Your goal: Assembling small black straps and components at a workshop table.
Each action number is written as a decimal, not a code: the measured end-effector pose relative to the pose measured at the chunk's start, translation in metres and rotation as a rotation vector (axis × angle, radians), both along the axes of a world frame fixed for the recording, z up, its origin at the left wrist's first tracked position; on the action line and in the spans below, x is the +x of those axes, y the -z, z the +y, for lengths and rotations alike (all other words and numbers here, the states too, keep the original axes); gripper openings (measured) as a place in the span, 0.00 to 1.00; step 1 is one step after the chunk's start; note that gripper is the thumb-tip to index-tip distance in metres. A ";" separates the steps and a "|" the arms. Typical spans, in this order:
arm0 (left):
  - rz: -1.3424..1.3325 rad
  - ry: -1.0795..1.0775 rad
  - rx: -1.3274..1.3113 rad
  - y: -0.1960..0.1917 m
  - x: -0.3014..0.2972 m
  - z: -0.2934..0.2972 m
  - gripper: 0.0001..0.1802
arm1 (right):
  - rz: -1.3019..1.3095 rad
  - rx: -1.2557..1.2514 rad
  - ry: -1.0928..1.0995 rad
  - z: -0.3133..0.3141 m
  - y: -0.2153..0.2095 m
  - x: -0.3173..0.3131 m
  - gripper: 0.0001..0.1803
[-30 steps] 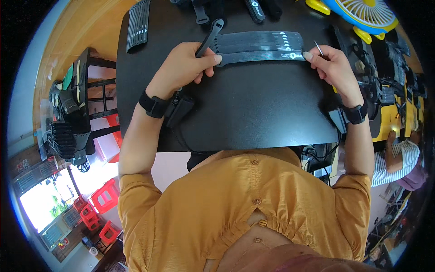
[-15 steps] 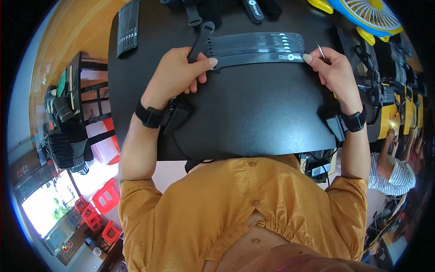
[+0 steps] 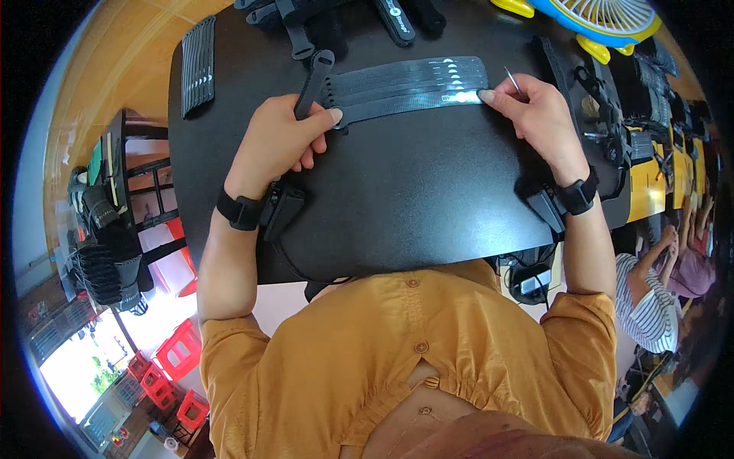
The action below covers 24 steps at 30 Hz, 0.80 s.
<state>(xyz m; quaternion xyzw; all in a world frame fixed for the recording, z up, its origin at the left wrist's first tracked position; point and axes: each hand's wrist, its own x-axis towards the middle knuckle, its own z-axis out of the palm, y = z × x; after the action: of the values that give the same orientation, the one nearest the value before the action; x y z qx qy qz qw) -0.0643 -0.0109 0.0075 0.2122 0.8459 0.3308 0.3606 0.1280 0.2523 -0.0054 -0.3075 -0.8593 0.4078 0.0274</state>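
A row of black straps (image 3: 409, 83), overlapping side by side with pale print near their right ends, lies on the dark table in front of me. My left hand (image 3: 287, 138) is closed at its left end, the thumb pressed on the nearest strap. From that hand a separate black strap (image 3: 314, 83) with a slotted, rounded tip sticks up. My right hand (image 3: 539, 118) pinches the right end of the nearest strap between thumb and finger. A thin metal tool (image 3: 514, 81) pokes out of the same hand; its kind is mostly hidden.
Another fanned bundle of black straps (image 3: 199, 67) lies at the table's far left. More black straps (image 3: 294, 30) sit at the back. A blue-and-yellow fan (image 3: 604, 19) stands far right, above black items along the right edge. Another person (image 3: 646, 306) sits at the right.
The whole view has shifted, so the table and hands appear a little further left. Both hands keep their hold on the straps, with little movement against the table.
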 end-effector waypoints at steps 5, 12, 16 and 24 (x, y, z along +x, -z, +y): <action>0.024 -0.003 -0.008 0.001 0.000 0.002 0.16 | 0.000 0.085 -0.013 -0.002 0.001 0.000 0.13; 0.021 0.028 0.070 -0.007 -0.002 -0.011 0.17 | 0.077 -0.095 0.054 0.003 -0.005 0.006 0.12; -0.064 0.003 0.335 -0.033 0.009 -0.031 0.16 | 0.206 -0.274 0.026 -0.011 -0.022 0.024 0.11; -0.291 0.291 0.476 -0.030 0.120 -0.022 0.14 | 0.639 -0.603 -0.402 -0.139 -0.020 0.034 0.14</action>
<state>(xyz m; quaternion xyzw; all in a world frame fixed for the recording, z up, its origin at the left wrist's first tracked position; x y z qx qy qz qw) 0.0553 -0.0330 0.0374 0.3600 0.6447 0.4915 0.4617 0.1623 0.1137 0.0142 0.0112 -0.6936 0.7102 0.1201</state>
